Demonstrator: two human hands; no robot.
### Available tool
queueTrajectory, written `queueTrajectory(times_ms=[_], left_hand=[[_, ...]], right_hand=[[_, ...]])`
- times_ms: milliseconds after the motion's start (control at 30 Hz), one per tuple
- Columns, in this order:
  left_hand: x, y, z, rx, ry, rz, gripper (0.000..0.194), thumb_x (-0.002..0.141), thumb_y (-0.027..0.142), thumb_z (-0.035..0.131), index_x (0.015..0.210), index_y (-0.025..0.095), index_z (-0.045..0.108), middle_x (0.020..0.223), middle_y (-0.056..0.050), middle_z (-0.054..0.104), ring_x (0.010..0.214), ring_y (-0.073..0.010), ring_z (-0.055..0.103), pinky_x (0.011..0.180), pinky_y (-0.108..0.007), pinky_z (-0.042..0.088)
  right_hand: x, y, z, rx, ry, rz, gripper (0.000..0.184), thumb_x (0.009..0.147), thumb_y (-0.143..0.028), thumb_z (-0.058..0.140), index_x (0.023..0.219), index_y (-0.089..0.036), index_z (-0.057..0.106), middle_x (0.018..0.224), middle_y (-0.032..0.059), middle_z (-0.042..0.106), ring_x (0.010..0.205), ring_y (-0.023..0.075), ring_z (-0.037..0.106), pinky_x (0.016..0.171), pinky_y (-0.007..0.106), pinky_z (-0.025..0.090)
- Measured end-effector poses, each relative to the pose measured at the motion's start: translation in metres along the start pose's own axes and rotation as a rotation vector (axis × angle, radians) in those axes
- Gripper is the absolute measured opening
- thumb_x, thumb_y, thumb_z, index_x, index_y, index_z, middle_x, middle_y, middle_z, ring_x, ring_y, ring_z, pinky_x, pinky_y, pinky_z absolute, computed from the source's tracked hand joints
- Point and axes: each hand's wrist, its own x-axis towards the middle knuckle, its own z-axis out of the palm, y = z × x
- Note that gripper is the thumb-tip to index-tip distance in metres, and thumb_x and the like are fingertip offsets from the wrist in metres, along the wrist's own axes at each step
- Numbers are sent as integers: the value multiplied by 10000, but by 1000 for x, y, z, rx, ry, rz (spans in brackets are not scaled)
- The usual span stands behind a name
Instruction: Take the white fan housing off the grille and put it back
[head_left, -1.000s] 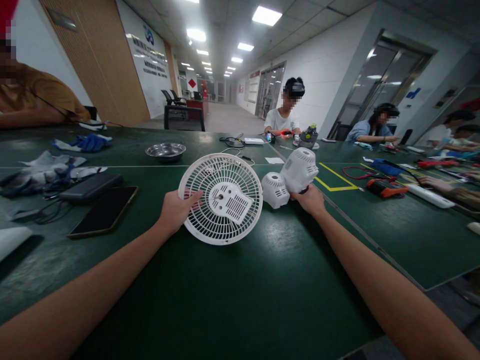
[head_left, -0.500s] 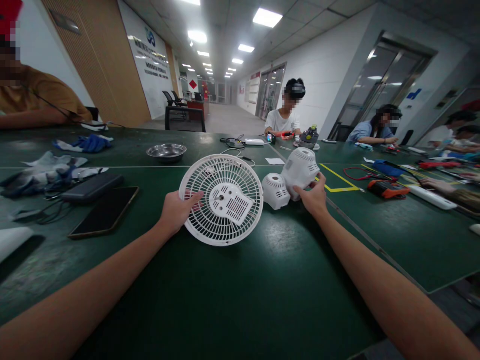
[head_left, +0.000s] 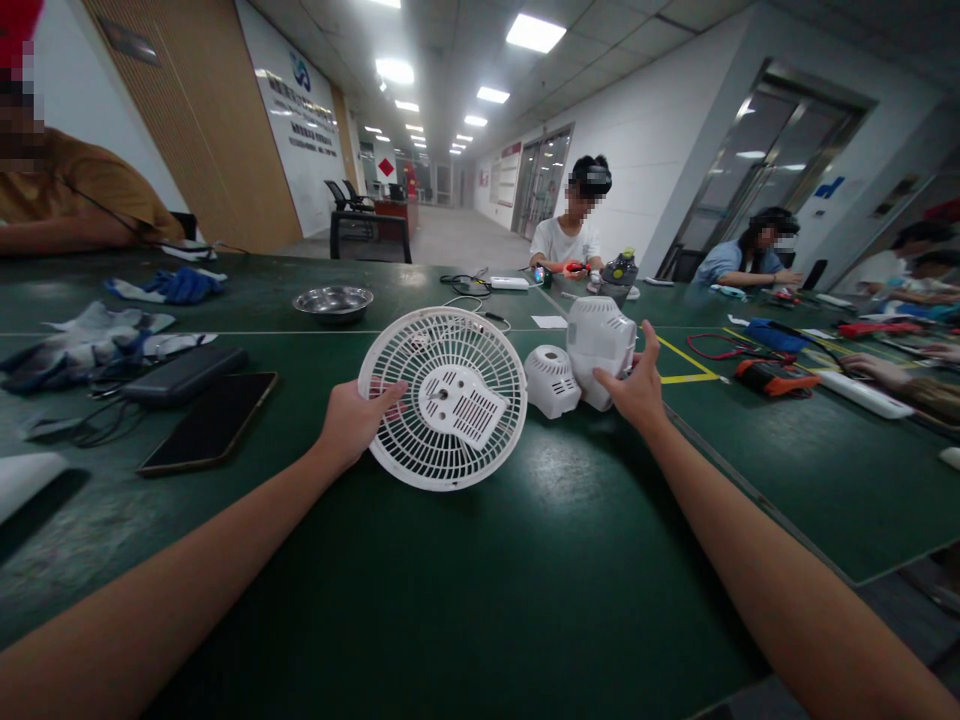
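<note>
My left hand grips the left rim of a round white fan grille, thumb in front and fingers showing behind the bars. A slotted plate fills the grille's centre, and the grille stands tilted over the green table. Right of it is a small vented white plastic cover. Beside that cover, my right hand holds a larger white plastic housing, thumb on its near side and one finger raised clear; the other fingers are partly hidden behind it.
A metal bowl sits beyond the grille. To the left lie a phone, a dark case and gloves. An orange meter and a white power strip are at right. Several people sit around the table.
The larger white housing has turned from leaning right to more upright, and my right hand has shifted slightly right with one finger lifted. My left hand and the grille have barely moved.
</note>
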Motion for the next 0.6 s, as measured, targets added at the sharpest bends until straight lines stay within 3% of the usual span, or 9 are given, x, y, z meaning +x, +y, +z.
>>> queueTrajectory(times_ms=[200,433,600], left_hand=[[5,-6,-2,-7,-13,15,226,759,284,772,927,149,704,854,-68,767,738,-225,745,680,-365,620],[3,-5,-2,-7,-17,14,240,777,294,756,958,148,698,875,-71,767,753,-225,748,687,-372,622],[3,-5,-2,6,-10,6,234,777,286,753,960,152,697,890,-82,771,747,-230,749,668,-371,619]], right_hand=[[4,4,-4,2,-10,43,1023,663,-495,762,1493,-268,207,1309,137,515,1099,362,570,888,539,485],[3,7,-8,-20,-68,226,975,605,-445,795,1406,-258,272,917,13,587,698,233,593,708,446,500],[0,2,-7,16,-32,293,945,554,-444,808,1315,-249,282,812,-33,556,647,232,592,692,434,495]])
